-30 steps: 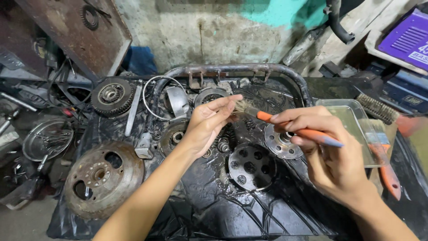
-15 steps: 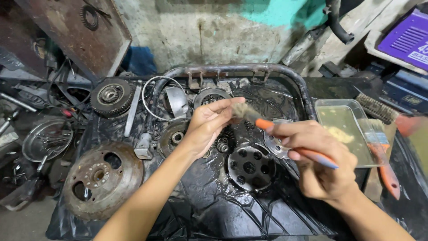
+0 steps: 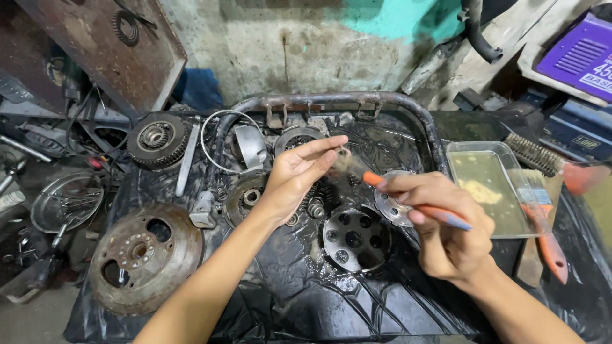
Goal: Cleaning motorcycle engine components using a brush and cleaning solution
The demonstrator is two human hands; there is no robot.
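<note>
Left hand (image 3: pixel 296 175) pinches a small part (image 3: pixel 343 153) at its fingertips, lifted over the black-sheeted tabletop (image 3: pixel 280 299) so drips fall there. Right hand (image 3: pixel 449 232) closes round the orange-handled brush (image 3: pixel 414 202), bristles touching the part. Perforated disc (image 3: pixel 354 239) lies below.

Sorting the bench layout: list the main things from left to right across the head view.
Shallow metal dish → rusty drum → left hand → black perforated disc → right hand holding an orange-handled brush → clear tray of liquid → wire brush.
</note>
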